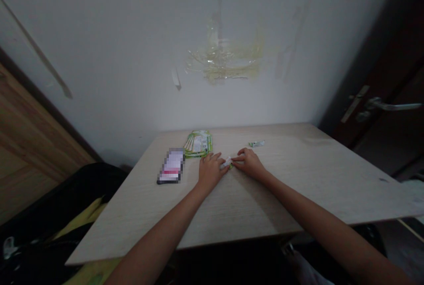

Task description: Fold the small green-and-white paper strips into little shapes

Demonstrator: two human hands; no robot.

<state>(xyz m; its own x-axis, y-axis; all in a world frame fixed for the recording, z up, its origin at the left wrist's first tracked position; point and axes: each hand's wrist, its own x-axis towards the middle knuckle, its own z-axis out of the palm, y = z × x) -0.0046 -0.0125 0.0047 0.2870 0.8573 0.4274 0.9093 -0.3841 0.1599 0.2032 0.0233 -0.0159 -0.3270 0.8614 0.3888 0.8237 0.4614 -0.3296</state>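
A small white-and-green packet (226, 163), narrow as if folded, lies low over the table between my two hands. My left hand (209, 171) has its thumb and forefinger at the packet's left end, the other fingers resting toward the pile. At the right end, the fingertips of my right hand (251, 164) pinch it. Just beyond my left hand is a fanned pile of flat green-and-white packets (200, 143). Another narrow green-and-white packet (257, 144) lies alone behind my right hand. Fingers partly cover the held packet, and its print is too small to read.
A phone (171, 166) with a blurred screen lies left of my left hand. The pale wooden table (132, 227) meets a taped, marked wall (132, 55). On the right is a dark door with a metal handle (394, 106); dark and yellow cloth (82, 219) lies at the left.
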